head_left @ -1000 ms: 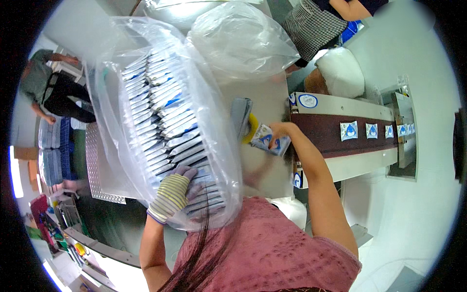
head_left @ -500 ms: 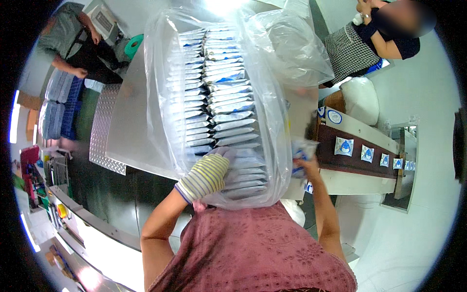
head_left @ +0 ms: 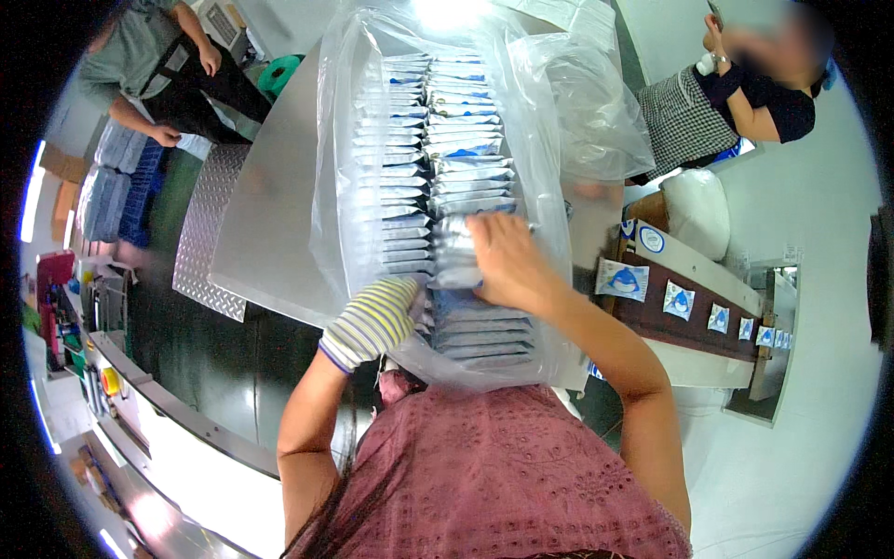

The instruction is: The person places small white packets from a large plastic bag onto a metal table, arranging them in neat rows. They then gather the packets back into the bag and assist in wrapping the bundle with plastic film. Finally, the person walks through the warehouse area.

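Observation:
A big clear plastic bag (head_left: 349, 168) lies open on a steel table (head_left: 265, 219) in front of me. Inside it stand two rows of flat white-and-blue packets (head_left: 410, 158). My right hand (head_left: 507, 256), bare, is inside the bag and presses a small stack of packets (head_left: 456, 252) into the right row. My left hand (head_left: 377, 317), in a striped knit glove, grips the bag's near edge beside the left row. The packets under my right palm are partly hidden.
A brown conveyor (head_left: 698, 312) at the right carries single blue-and-white packets (head_left: 622, 279). One person in a checked apron (head_left: 689, 116) stands beyond it. Another person (head_left: 154, 56) bends over stacked bundles (head_left: 112, 186) at the far left. A diamond-plate panel (head_left: 209, 224) borders the table's left side.
My right hand has left the conveyor side, carried packets into the bag and set them on the right row. The gloved left hand stays on the bag's near edge.

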